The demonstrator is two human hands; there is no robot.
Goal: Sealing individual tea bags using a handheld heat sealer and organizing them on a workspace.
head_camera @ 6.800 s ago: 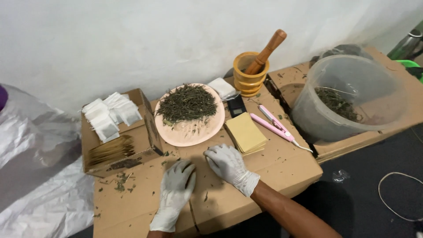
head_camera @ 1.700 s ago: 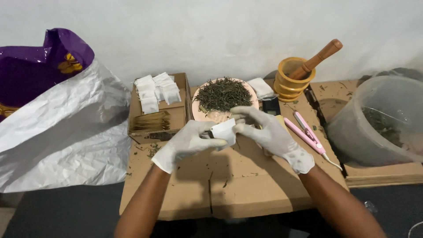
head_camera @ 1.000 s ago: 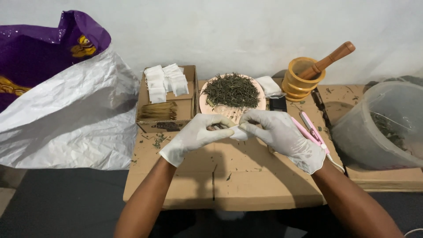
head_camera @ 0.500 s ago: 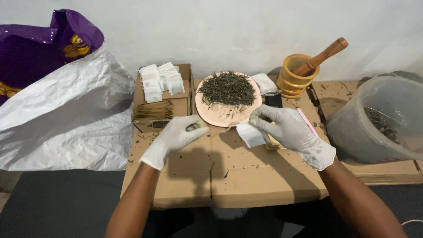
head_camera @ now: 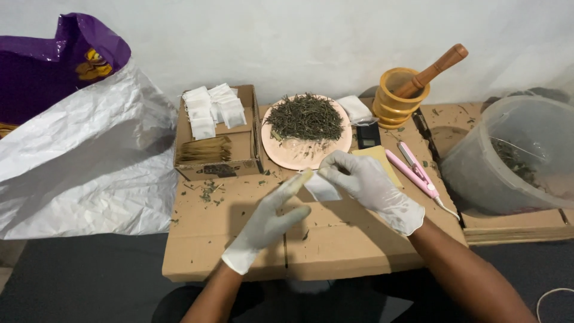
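Centre frame, right hand [head_camera: 368, 182] pinches the small white sachet [head_camera: 321, 188] at its upper edge, while the open, flat-fingered left hand [head_camera: 272, 215] touches its left corner.

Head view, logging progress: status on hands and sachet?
Right hand pinching small white sachet. Left hand open, fingertips at its edge. Nothing between them.

Right hand [head_camera: 368, 185] pinching small white sachet [head_camera: 323, 188]; left hand [head_camera: 272, 218] flat, fingertips touching sachet.
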